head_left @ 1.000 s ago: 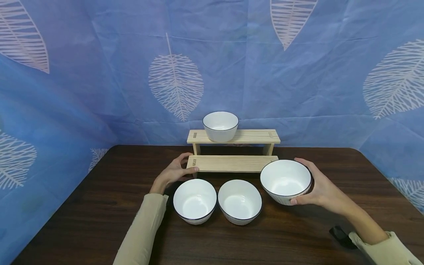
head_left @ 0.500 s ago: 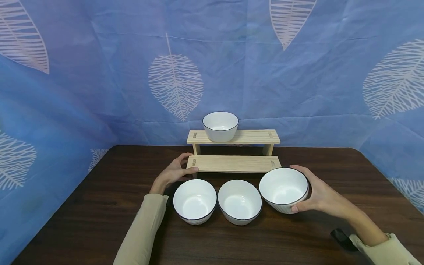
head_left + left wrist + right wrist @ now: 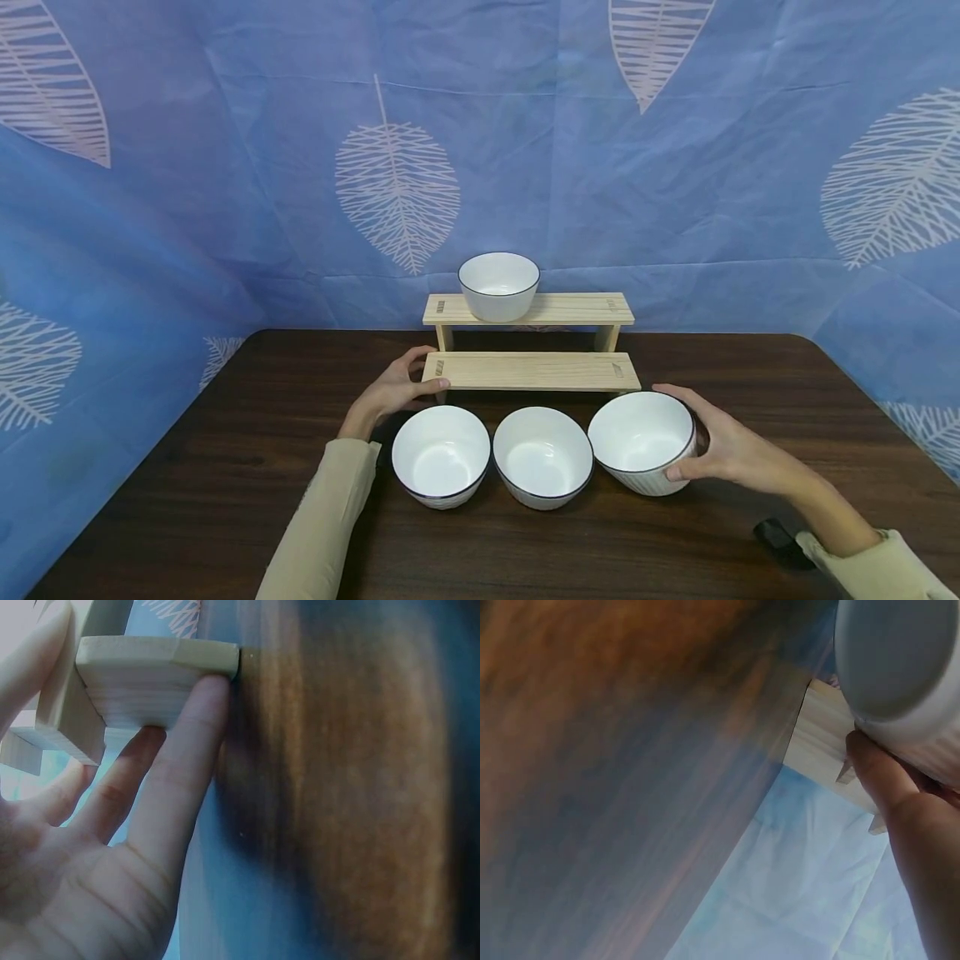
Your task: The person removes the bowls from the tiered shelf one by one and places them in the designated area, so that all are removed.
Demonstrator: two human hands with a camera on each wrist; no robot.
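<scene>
My right hand (image 3: 723, 446) grips a white bowl (image 3: 641, 432) with a dark rim by its right side, thumb in front. In the right wrist view the underside of this bowl (image 3: 896, 656) shows, so it is off the table. Two similar bowls stand side by side to its left, a middle bowl (image 3: 543, 458) and a left bowl (image 3: 441, 457). My left hand (image 3: 393, 390) holds the left end of a two-tier wooden stand (image 3: 528, 372), thumb on the lower board. The left wrist view has fingertips (image 3: 210, 688) against the stand's end support.
Another white bowl (image 3: 499, 287) sits on the upper board (image 3: 581, 308) of the stand. A blue cloth (image 3: 510, 150) with leaf patterns hangs behind the dark wooden table (image 3: 225, 467). A black band (image 3: 782, 542) is at my right wrist.
The bowl in my right hand has come down and toward me, from over the lower board's right end to beside the middle bowl. My left hand has stayed in place.
</scene>
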